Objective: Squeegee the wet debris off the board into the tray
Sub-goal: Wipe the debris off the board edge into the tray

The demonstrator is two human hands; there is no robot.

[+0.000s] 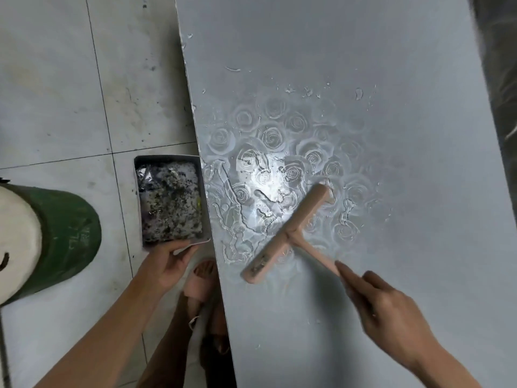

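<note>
Head view.
A: Where's the squeegee [291,233]?
B: Lying on the wet board [335,51], blade slanted across the rose-patterned smear. The right hand [389,309] grips its handle.
A: And the tray [167,156]?
B: Against the board's left edge, full of grey debris [170,203]. The left hand [167,261] holds its near end.

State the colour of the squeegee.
Pale pink; the squeegee shows best in the head view.
</note>
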